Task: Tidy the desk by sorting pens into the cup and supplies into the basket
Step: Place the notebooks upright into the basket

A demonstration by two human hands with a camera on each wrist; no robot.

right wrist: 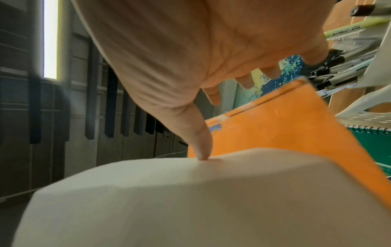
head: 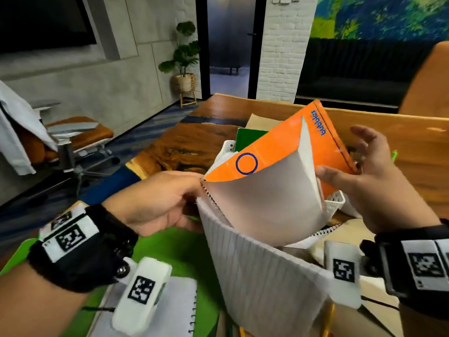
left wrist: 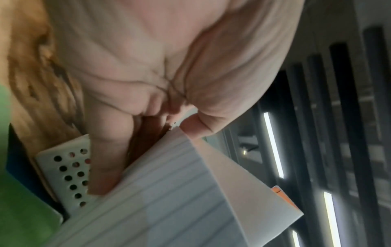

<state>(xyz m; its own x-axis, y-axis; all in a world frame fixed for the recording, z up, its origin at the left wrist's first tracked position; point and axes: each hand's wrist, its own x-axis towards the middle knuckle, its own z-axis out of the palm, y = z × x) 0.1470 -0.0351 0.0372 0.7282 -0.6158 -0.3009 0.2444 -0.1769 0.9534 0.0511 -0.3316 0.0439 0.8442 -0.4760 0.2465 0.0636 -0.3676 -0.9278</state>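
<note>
The orange notebook [head: 272, 152], light and floppy, is pinched at its spiral corner by the left hand [head: 155, 203]; the spread-fingered right hand [head: 374, 181] apparently only steadies the splayed pages and grips nothing.

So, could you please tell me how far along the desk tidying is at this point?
Done: a green notebook already stands in the white basket, and pens are gathered in a holder. In hand: the left hand pinches the orange notebook by its spiral edge while the right hand steadies it. Left: a spiral notebook on the desk.

Office, wooden desk [head: 243, 110], swivel chair [head: 77, 142], notebooks, wall screen [head: 43, 20]
</note>
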